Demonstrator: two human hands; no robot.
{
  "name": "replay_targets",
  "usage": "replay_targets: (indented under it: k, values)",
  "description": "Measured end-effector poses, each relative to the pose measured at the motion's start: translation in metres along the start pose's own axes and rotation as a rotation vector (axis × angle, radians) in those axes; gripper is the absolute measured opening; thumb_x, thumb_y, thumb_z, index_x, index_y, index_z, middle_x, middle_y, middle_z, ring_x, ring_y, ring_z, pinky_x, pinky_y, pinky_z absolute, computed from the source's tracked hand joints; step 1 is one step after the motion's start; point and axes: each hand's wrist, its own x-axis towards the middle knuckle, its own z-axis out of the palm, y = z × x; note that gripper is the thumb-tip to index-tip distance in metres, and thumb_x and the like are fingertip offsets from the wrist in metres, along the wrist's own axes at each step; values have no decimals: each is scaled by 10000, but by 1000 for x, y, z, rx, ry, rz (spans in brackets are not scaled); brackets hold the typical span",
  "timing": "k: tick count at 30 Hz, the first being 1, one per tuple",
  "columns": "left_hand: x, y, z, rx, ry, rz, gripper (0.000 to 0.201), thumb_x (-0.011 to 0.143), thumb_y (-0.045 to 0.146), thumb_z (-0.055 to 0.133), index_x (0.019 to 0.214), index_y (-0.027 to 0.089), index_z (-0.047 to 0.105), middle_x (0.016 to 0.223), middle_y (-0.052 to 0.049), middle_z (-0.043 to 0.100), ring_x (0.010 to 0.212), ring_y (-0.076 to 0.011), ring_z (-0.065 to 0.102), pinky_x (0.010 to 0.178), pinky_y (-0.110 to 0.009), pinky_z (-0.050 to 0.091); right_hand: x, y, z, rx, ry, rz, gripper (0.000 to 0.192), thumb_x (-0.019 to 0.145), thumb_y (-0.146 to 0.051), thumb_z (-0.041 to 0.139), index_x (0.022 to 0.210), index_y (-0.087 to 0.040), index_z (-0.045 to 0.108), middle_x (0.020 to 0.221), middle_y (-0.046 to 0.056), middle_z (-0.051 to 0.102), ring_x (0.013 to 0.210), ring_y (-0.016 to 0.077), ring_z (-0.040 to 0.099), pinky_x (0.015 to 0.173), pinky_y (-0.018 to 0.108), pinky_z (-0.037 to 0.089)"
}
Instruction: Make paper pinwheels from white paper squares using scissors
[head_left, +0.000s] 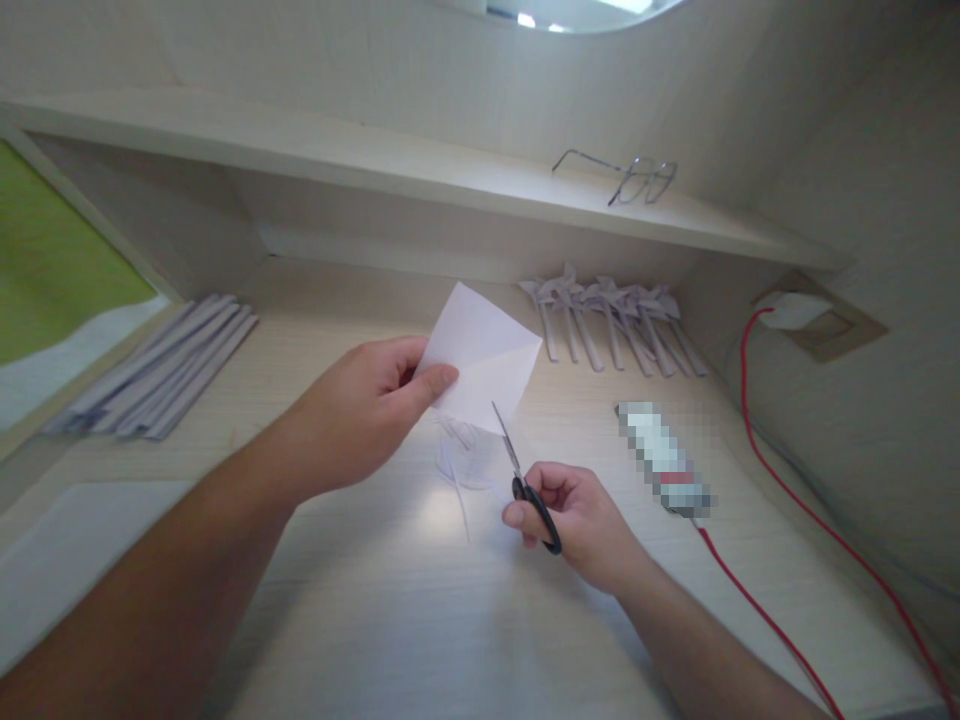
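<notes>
Across the pale wooden desk [420,620] and under its long shelf [375,160], the work sits near the middle. At far left lies a stack of rolled paper sticks [161,365]; toward the back right stand finished paper pinwheels [615,320] in a row, with eyeglasses [630,180] on the shelf above and a red cable [787,500] trailing along the right side.

The left hand [360,420] holds a folded white paper sheet [484,355] up off the desk, thumb and fingers pinched shut on its left corner. The right hand [577,515] is closed through the black handles of small scissors [525,475], whose blades look nearly closed, tip touching the sheet's lower edge. Thin paper offcuts [457,460] lie beneath.

For a clean cut, I judge the sheet should stay taut and the blades should follow the crease, opening wide before each stroke.
</notes>
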Motion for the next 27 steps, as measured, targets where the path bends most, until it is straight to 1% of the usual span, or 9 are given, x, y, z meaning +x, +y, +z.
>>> replay_targets:
  k: [3, 6, 9, 19, 27]
  values:
    - [0, -1, 2, 1, -38, -4, 320, 951, 388, 504, 699, 194, 534, 622, 42, 474, 547, -123, 422, 509, -252, 305, 0, 1, 0, 12, 1, 5, 408, 665, -456, 885, 647, -172, 592, 540, -45, 553, 504, 80, 399, 496, 231, 274]
    - [0, -4, 5, -19, -112, 25, 322, 966, 412, 471, 778, 184, 598, 725, 18, 569, 635, -149, 484, 562, -262, 338, 0, 1, 0, 30, -2, 6, 396, 660, -441, 888, 664, -167, 603, 556, -47, 552, 504, 75, 396, 489, 228, 271]
    - [1, -5, 8, -20, -141, 45, 332, 973, 421, 458, 823, 178, 627, 786, 5, 615, 678, -163, 512, 593, -273, 351, 1, 1, 0, 41, -7, 4, 381, 669, -437, 880, 680, -163, 616, 567, -40, 569, 503, 74, 401, 489, 226, 278]
    - [1, -6, 9, -13, -131, 22, 340, 980, 430, 463, 813, 179, 619, 758, 19, 569, 667, -154, 498, 585, -284, 337, 0, -4, 3, 44, 22, -29, 341, 675, -368, 846, 599, -175, 575, 527, -40, 543, 501, 82, 415, 500, 226, 301]
    - [0, -7, 10, -28, -151, 11, 336, 972, 429, 471, 801, 176, 614, 748, 19, 569, 657, -151, 496, 572, -284, 321, 1, -1, 1, 25, 12, -39, 349, 694, -398, 845, 637, -171, 586, 545, -34, 564, 507, 84, 426, 501, 227, 302]
